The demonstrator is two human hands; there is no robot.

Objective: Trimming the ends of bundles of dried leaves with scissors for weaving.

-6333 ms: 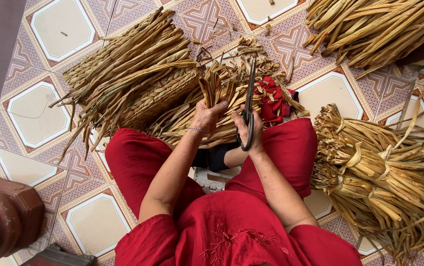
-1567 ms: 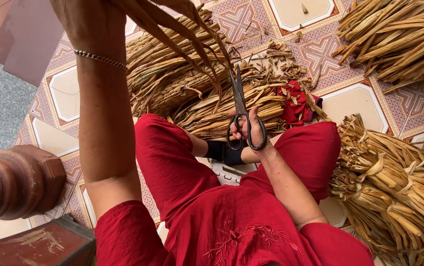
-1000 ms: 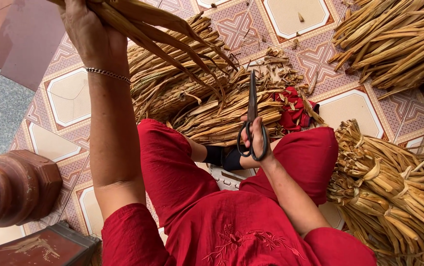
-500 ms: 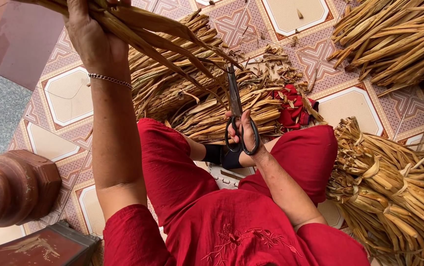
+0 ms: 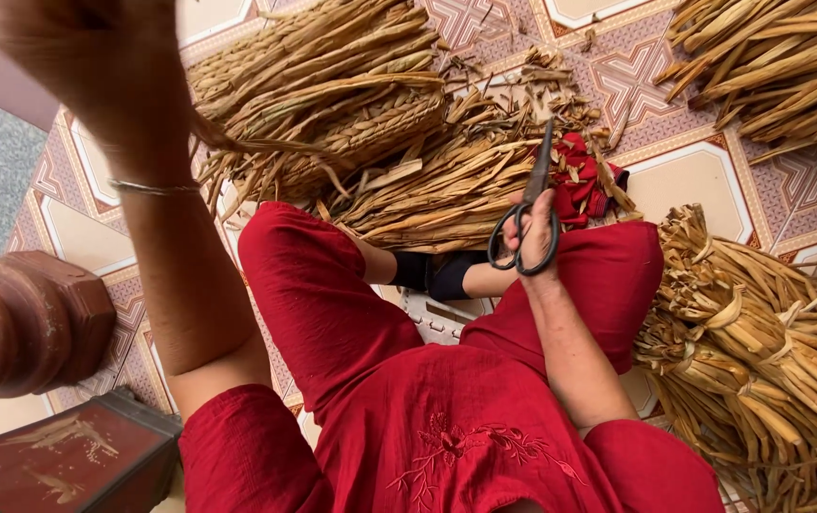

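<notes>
Scissors closed in right hand; left hand raised, grasping dried stalks.

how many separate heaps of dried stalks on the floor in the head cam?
4: one heap upper left, one ahead of the knees, one top right, one bundled heap at right. The frame edges crop some; more may be hidden.

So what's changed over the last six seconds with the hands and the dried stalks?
The left hand lifted its bunch of dried tan stalks from lap level up close to the camera. The right hand kept the dark metal scissors, blades now tilted right. The tied bundles on the patterned tile floor stayed put.
</notes>
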